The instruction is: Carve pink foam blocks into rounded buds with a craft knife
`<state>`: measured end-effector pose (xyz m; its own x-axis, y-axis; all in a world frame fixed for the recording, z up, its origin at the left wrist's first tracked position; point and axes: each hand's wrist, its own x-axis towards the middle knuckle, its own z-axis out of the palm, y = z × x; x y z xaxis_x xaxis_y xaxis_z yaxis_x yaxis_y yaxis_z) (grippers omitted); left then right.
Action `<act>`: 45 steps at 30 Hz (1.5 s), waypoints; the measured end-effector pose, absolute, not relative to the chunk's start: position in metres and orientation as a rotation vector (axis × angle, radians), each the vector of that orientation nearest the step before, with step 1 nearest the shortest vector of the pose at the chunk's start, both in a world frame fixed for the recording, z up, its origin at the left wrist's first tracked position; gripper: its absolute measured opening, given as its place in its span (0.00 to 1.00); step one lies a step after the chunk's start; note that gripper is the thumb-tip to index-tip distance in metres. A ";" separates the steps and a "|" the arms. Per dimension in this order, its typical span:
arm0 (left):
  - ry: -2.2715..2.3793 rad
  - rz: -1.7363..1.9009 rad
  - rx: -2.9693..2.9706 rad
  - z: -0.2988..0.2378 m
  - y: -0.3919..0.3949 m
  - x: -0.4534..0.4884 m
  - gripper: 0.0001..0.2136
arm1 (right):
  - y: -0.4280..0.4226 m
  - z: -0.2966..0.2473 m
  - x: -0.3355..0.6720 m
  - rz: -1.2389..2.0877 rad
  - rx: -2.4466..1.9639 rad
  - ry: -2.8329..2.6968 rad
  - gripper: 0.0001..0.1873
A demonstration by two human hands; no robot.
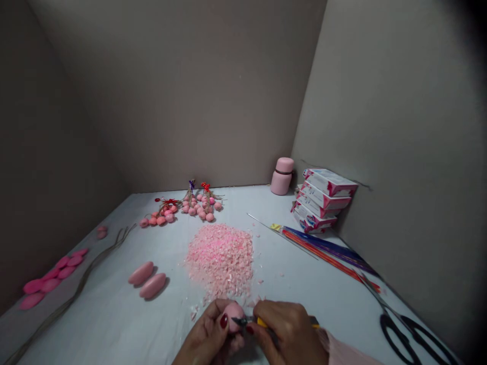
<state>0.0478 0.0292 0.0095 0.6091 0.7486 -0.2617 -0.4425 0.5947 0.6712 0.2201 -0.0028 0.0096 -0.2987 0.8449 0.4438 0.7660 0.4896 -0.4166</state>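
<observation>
At the bottom centre my left hand (210, 335) is closed around a small round pink piece (233, 310). My right hand (289, 332) is closed on a yellow-handled cutter (251, 321), whose dark blade touches the pink piece. Just beyond my hands lies a heap of pink shavings (221, 258) on the pale table (114, 319).
Two oval pink bars (147, 279) lie left of the heap. Bunches of pink balls on twigs (190, 205) sit at the back. Pink ovals (53, 278) and wires (81, 284) lie left. A pink flask (282, 175), stacked boxes (323, 198), coloured sticks (327, 252) and black scissors (409, 332) are right.
</observation>
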 end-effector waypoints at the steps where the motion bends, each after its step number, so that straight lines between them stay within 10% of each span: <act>1: 0.581 0.755 0.614 0.009 0.029 0.048 0.12 | -0.002 0.010 0.221 0.193 -1.335 -2.119 0.17; 45: 0.664 0.850 0.684 0.000 0.025 0.055 0.13 | -0.004 0.010 0.218 0.076 -1.409 -2.191 0.16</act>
<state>0.0550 0.0248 -0.0002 0.4933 0.8347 -0.2449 -0.4390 0.4820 0.7583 0.2179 -0.0042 0.0098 -0.3167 0.8602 0.3997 0.8304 0.4551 -0.3215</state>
